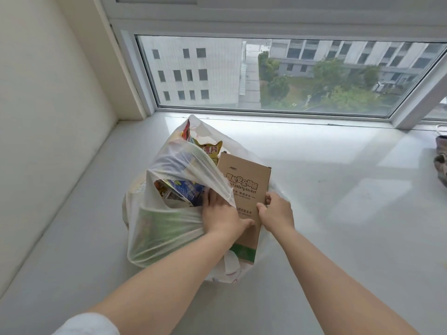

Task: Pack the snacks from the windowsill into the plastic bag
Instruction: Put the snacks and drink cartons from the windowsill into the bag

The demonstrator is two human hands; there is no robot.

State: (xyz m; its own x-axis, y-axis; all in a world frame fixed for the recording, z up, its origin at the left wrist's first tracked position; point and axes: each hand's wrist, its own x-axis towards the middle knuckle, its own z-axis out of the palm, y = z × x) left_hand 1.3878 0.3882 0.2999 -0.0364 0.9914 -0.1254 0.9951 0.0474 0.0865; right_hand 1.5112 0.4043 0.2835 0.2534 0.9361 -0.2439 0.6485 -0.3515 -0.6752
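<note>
Both forearms reach in from the near edge and meet at the plastic bag (pixel 159 228), which sits on the white windowsill (pixel 338 213) just ahead of them. Between the two hands stands the cardboard box (pixel 244 189), printed "safety socket"; its long axis runs away from the person and leans slightly left at the far end, its near end low against the bag's right side and its far end raised toward the window (pixel 278 76).

Gripping the box, the right hand (pixel 278 213) has its fingers curled round the right-hand edge and the thumb on the printed face. To its left, the left hand (pixel 222 213) reaches under the bag's stretched handle loop, fingers spread and fairly straight over the blue snack packet (pixel 188 189) inside, while its thumb lies against the box's left edge. It seems to hold the mouth open rather than grasp anything.

Beyond the left hand's fingertips a yellow snack pack (pixel 210 148) pokes up from the far part of the bag. The opening lies to the left of the box, so the box probably has to tip leftward past the left hand to go in. Whether it is partly inside already cannot be told. At the far right edge sits a small greyish object (pixel 441 160), too cropped to identify.
</note>
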